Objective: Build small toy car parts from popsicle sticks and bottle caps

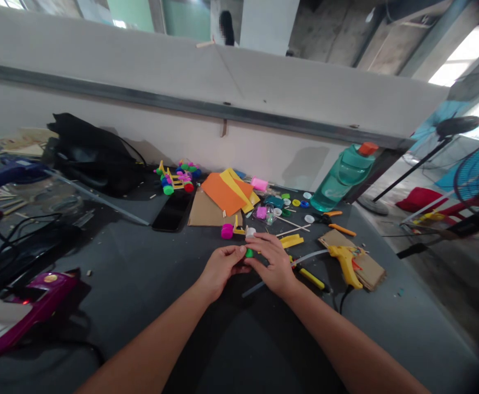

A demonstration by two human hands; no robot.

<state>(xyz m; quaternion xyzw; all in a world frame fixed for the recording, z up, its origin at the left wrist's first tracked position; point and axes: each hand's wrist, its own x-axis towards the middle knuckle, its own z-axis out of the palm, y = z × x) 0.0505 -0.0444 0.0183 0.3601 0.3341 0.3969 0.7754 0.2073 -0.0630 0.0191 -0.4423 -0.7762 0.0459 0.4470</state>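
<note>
My left hand (223,269) is closed, thumb and fingers pinched round a small green piece (249,253) that looks like a bottle cap. From the other side, my right hand (273,261) curls over the same piece, its fingers touching it and hiding most of it. Just beyond my fingertips lies a small yellow frame (238,226) with a pink cap (227,231) at its left and a white cap (250,233) at its right. A yellow strip (292,241) and a yellow-and-black cutter (311,278) rest beside my right hand.
Orange sheet (222,191), cardboard (200,210), a phone (173,211) and small toy cars (177,179) lie ahead. A yellow glue gun (346,265), orange-handled pliers (342,230) and a teal bottle (338,180) stand right. A purple device (46,303) sits left.
</note>
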